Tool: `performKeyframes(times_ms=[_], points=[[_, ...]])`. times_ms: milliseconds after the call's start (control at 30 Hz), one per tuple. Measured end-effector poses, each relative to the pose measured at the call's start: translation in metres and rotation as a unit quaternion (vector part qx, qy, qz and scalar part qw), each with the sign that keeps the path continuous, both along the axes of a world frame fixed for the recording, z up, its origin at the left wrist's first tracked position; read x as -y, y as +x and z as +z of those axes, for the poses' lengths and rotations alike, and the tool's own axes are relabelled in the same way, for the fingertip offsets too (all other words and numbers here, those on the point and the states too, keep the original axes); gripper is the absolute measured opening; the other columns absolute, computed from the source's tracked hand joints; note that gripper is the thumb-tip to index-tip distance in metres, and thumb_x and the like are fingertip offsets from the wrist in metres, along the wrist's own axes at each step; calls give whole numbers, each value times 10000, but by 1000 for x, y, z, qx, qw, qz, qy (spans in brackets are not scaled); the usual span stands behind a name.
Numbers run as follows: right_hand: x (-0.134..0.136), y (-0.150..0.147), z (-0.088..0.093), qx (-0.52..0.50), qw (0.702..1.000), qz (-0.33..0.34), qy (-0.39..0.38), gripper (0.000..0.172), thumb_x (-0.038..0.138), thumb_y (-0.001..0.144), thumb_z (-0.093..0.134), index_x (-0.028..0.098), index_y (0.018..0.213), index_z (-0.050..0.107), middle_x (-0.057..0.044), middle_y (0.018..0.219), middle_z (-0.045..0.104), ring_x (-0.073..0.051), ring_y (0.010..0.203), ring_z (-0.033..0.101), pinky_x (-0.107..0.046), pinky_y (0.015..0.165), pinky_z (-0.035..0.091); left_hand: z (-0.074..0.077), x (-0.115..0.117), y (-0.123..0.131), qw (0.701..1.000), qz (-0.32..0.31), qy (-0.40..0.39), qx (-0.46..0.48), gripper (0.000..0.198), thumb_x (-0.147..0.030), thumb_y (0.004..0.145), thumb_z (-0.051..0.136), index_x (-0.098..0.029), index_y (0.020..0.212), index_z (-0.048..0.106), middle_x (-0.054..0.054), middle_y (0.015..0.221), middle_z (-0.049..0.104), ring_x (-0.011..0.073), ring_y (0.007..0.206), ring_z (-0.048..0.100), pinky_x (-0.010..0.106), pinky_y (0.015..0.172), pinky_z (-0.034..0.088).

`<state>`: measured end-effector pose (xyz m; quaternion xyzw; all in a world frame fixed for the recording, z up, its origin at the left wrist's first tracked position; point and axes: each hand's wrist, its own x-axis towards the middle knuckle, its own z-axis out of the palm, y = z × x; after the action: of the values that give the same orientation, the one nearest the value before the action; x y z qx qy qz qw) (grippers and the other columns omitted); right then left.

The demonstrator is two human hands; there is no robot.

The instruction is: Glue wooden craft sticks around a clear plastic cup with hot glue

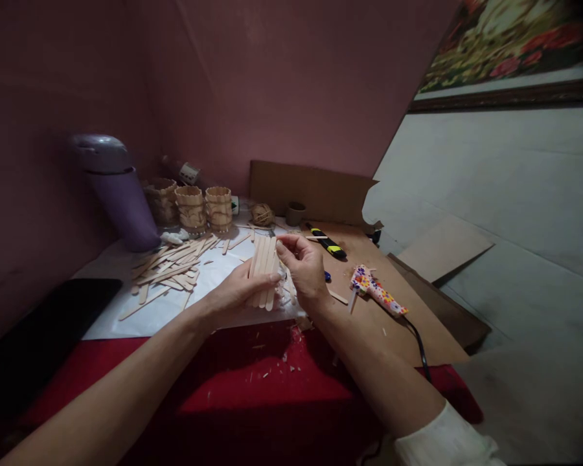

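Note:
Several popsicle sticks lie side by side as a flat panel of popsicle sticks (264, 268), held up above the near part of the table. My left hand (240, 285) grips the panel from the left, with the thumb across its front near the lower end. At the upper right edge of the panel, my right hand (305, 262) is closed, thumb and fingers pinching there. Whether the right fingers also hold a separate piece cannot be made out. A pile of loose popsicle sticks (172, 268) lies to the left of my hands.
A floral glue gun (379, 291) and a yellow-black utility knife (326, 241) rest on the brown board (418, 330) at right. Stick-built cups (218, 208), a twine ball (262, 214) and a purple flask (126, 200) stand behind. Wood scraps litter the red cloth (233, 382).

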<state>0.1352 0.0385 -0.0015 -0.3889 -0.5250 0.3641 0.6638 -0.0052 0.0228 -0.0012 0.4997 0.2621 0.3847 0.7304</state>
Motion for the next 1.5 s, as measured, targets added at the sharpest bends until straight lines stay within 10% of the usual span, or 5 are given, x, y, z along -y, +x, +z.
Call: performKeyframes(times_ms=[367, 833, 1500], points=[[25, 2, 3, 224, 946, -163, 169, 157, 266, 937, 544, 199, 935, 686, -67, 960, 642, -212, 966, 590, -403, 896, 467, 1, -7, -5, 996, 68, -49, 24, 258, -284, 763, 719, -143, 948, 607, 32, 763, 639, 158, 659, 606, 318, 571, 595], [46, -2, -7, 379, 865, -150, 291, 209, 198, 859, 695, 212, 1067, 705, -78, 988, 629, -250, 971, 548, -460, 865, 472, 4, -11, -8, 983, 140, -55, 105, 185, -246, 742, 742, -145, 780, 592, -25, 651, 587, 99, 551, 577, 165, 426, 502], [46, -2, -9, 359, 875, -159, 283, 182, 119, 833, 678, 223, 981, 700, -61, 972, 628, -241, 955, 556, -449, 847, 480, 6, -7, -5, 984, 142, -42, 98, 309, -267, 721, 796, -147, 925, 598, -5, 753, 634, 113, 631, 608, 168, 451, 524]])
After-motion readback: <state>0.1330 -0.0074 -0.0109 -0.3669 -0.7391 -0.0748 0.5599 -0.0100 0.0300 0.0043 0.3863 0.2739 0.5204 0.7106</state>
